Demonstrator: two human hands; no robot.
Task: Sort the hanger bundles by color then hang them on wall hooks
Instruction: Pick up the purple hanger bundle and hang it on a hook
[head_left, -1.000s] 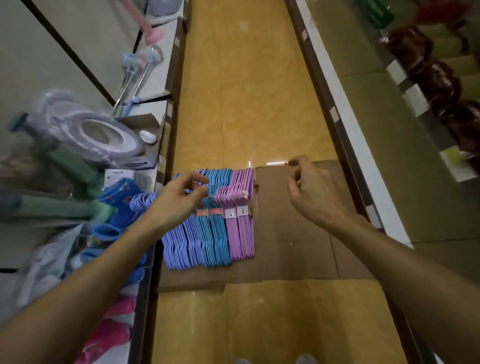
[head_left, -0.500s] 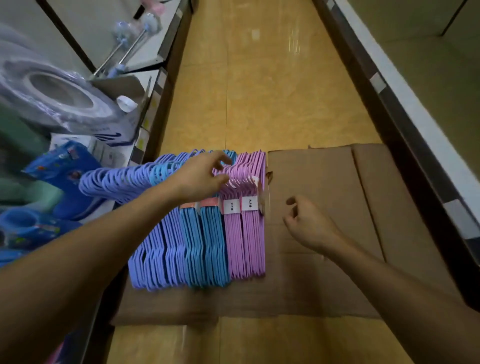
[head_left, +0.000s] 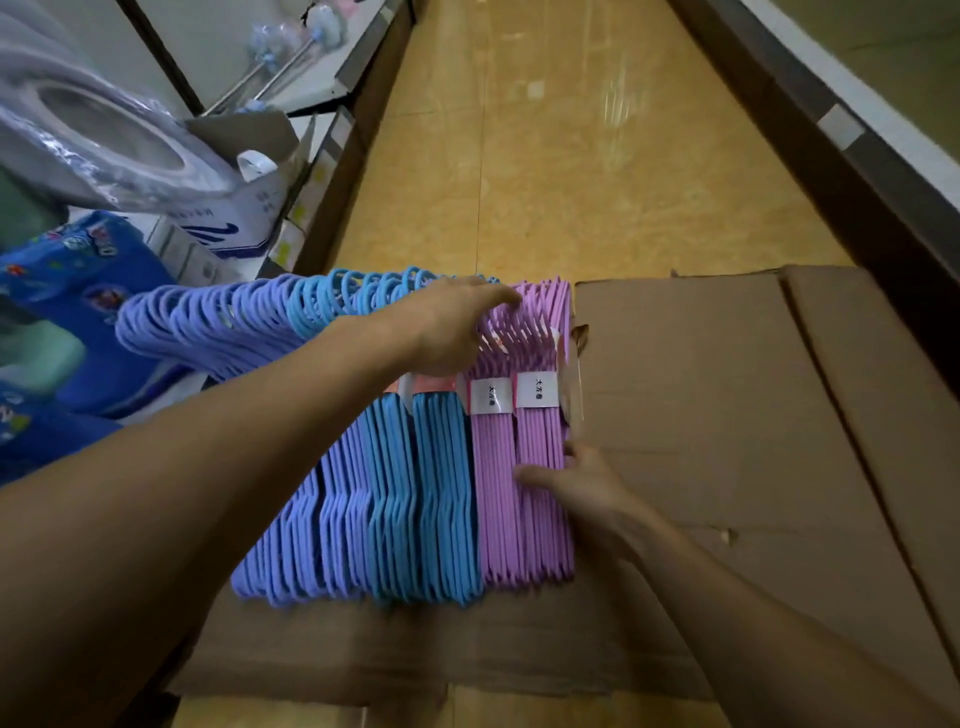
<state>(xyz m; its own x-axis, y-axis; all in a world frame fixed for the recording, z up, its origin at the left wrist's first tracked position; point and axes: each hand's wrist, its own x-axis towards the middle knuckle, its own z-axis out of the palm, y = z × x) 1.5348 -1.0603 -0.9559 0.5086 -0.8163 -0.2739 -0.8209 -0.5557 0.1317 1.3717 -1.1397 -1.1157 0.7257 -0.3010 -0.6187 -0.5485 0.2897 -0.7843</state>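
Banded hanger bundles stand in a row on flattened cardboard (head_left: 727, 415): periwinkle bundles (head_left: 306, 530) at the left, sky-blue bundles (head_left: 421, 509) in the middle, pink bundles (head_left: 519, 519) at the right with white paper bands. My left hand (head_left: 452, 327) lies over the hook ends where blue meets pink, fingers stretched onto the pink hooks. My right hand (head_left: 582, 483) is at the right side of the pink bundles, thumb across their top and fingers against their outer side.
A shelf on the left carries a plastic-wrapped toilet seat (head_left: 104, 140), a white box (head_left: 244, 218) and blue printed packs (head_left: 78, 291). Yellow floor tiles (head_left: 571, 156) run ahead down the aisle. A dark shelf base (head_left: 831, 156) borders the right.
My right hand came down from the cardboard's far edge to the side of the pink bundles. My left hand slid right onto the pink hooks. The view dropped closer.
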